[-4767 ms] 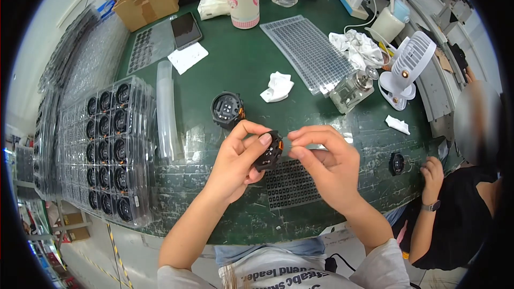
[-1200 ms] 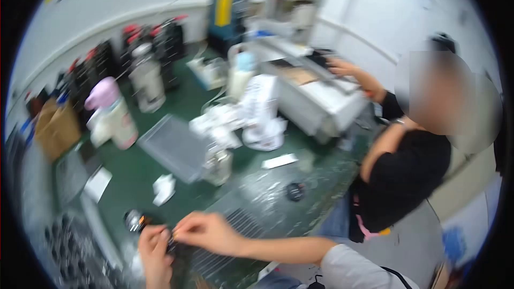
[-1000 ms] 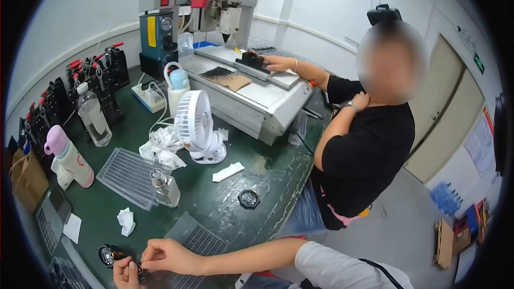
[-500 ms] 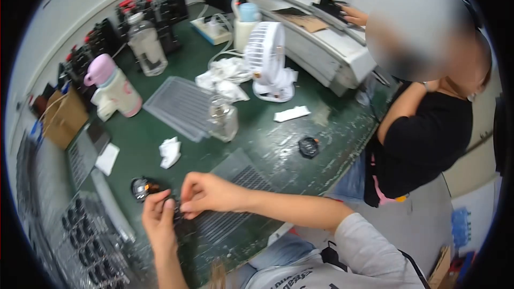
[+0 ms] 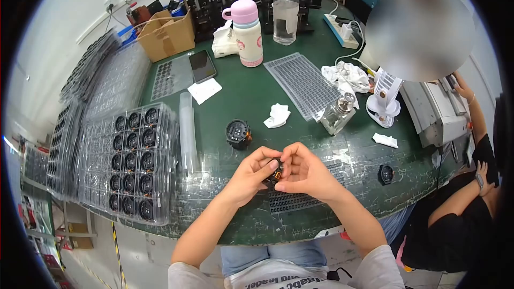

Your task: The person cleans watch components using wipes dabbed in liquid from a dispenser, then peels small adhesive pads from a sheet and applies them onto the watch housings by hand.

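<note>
My left hand (image 5: 247, 177) is closed on a small black round part (image 5: 277, 172) with an orange piece on it, its thumb pressing on top. My right hand (image 5: 306, 175) curls in from the other side, with fingertips at the same part. The fingers partly hide it. Under the hands lies a clear sheet of small dark pieces (image 5: 294, 203). Just beyond the left hand sits a black round housing stack (image 5: 237, 132) with orange bits.
Left: a clear tray (image 5: 91, 171) of black round parts, a plastic tube (image 5: 188, 134). Behind: phone (image 5: 202, 66), pink-lidded bottle (image 5: 249, 37), glass bottle (image 5: 338, 115), crumpled tissue (image 5: 277, 116), fan (image 5: 383, 96). Right: a black ring part (image 5: 385, 174) and a co-worker's arm (image 5: 466, 198) near a machine (image 5: 436, 118).
My view has swung left and levelled, bringing the trays into full view. Both hands stay together at the small black part, the right hand now curled closer around it.
</note>
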`<action>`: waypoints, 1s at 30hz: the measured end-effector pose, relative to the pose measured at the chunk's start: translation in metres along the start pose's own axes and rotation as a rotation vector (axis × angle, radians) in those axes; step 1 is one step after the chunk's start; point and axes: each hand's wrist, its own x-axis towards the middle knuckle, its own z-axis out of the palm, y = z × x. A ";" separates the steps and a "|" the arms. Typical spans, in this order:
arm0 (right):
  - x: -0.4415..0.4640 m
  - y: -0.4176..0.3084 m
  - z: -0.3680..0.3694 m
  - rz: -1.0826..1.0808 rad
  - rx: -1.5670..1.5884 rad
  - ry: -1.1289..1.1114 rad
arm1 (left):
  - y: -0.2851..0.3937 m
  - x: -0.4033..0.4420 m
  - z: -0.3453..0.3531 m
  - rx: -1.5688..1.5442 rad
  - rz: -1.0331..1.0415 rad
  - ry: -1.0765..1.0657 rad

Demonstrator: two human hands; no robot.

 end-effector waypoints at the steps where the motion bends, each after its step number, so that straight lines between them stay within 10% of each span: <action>1: -0.001 0.000 0.000 0.006 0.000 -0.001 | -0.001 0.000 0.000 -0.021 -0.009 -0.023; 22: 0.004 -0.005 -0.009 -0.014 -0.065 0.033 | -0.004 0.002 0.005 -0.194 -0.055 0.002; 30: 0.048 0.014 -0.032 -0.454 -1.471 0.505 | -0.007 0.005 0.007 -0.234 -0.092 0.065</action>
